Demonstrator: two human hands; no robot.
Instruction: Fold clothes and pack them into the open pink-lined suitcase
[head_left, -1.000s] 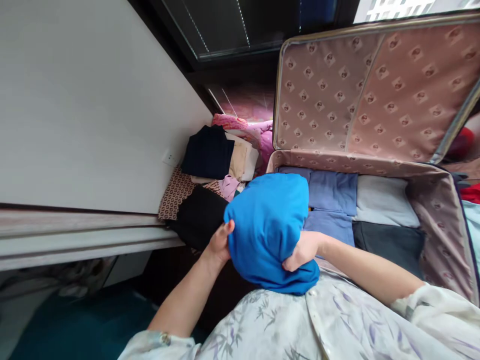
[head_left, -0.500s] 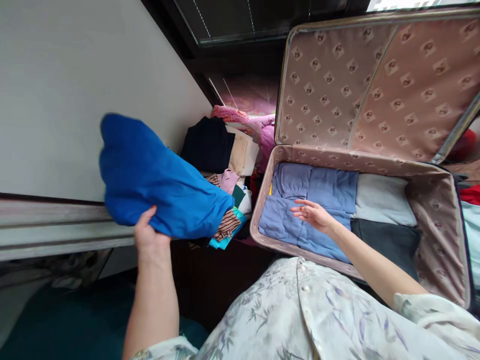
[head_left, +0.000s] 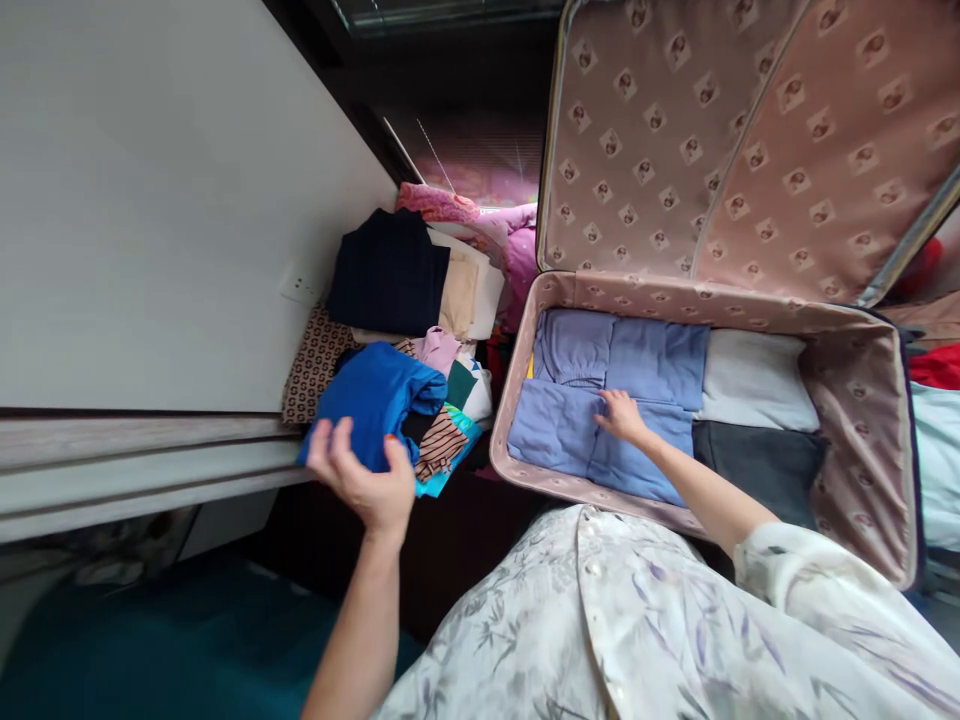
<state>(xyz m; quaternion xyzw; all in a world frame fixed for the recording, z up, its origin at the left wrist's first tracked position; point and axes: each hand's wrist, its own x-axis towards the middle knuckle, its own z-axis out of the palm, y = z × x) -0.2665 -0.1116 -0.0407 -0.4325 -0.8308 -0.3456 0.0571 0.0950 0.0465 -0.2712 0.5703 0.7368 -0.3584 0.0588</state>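
White, smooth wall (head_left: 150,200) fills the left side, and beside it sits a large open suitcase with a pink patterned fabric lining (head_left: 862,470), its lid standing up. Inside, we have four folded periwinkle-blue cloth garments (head_left: 656,350), one folded light-grey cloth garment (head_left: 757,380) and one folded charcoal cloth garment (head_left: 757,465), all lying flat: that much looks done. Outside, plenty appears left to deal with! Bright royal-blue soft cloth (head_left: 367,385) lies loosely bunched on the heap by the wall, near a folded navy cloth garment (head_left: 390,270), a pale-pink cloth piece (head_left: 437,348) and a tan-and-black striped cloth (head_left: 440,447). Over at that blue cloth, the left hand (head_left: 367,480) is spread with nothing gripped, its fingers overlapping the lower edge; whether they touch, I can't tell. Across in the case, the right hand (head_left: 622,415) rests its loose fingers on the periwinkle garments, grasping nothing visible. As for brands, the lining repeats a small diamond motif, but no lettering is readable anywhere.
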